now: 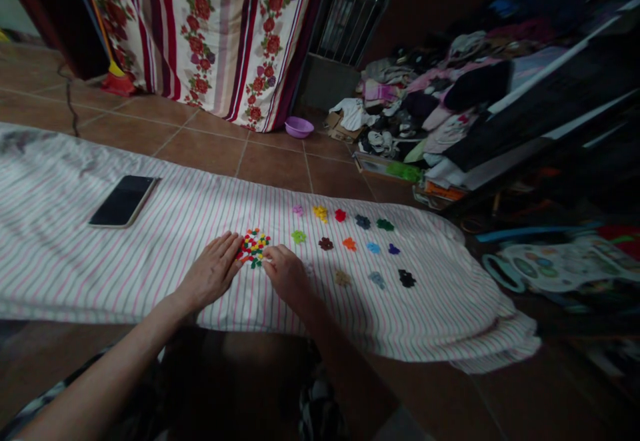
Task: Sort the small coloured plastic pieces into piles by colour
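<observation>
On a striped cloth (190, 254) lies a patch of small red, yellow, green, orange and white pieces (254, 246). My left hand (213, 269) rests flat at the patch's left edge, fingers stretched out. At its right edge my right hand (286, 273) has its fingers closed in a pinch; what they hold, if anything, is too small to make out. Right of the hands are several small single-colour piles, among them yellow (321, 213), red (340, 215), lime green (299, 236), brown (326, 244), orange (349, 244), tan (343, 278) and black (407, 278).
A phone (124, 201) lies on the cloth at the left. Beyond the cloth, a purple basin (299, 127) and a red broom (118, 82) stand on the tiled floor by a floral curtain (200, 34). Heaped clothes (415, 98) fill the back right.
</observation>
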